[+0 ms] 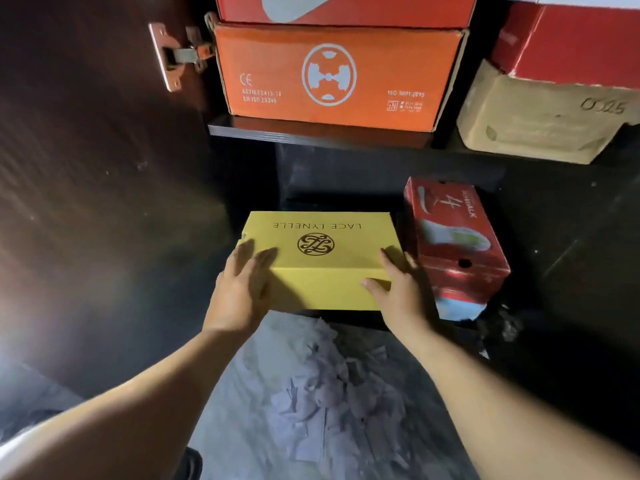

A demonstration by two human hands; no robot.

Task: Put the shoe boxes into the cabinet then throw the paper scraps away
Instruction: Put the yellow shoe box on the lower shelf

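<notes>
Smooth yellow cardboard shoe box [318, 258], rectangular, gripped at its ends between left hand [239, 289] and right hand [398, 289], above crumpled paper scraps [311, 393].

The left hand [239, 289] and right hand [398, 289] gripped the near corners of the yellow shoe box [322, 258], which sat on the cabinet's lower level just beside a red shoe box [453, 244] on its right. On the shelf [263, 133] above stood an orange box [332, 74] under another red-orange box [346, 8], with a tan box [540, 123] beneath a red box [571, 46] to the right — the open door [104, 168] and its hinge [180, 55] lay to the left. Paper scraps [311, 393] covered the floor between the forearms — blurred, individual pieces indistinct.
</notes>
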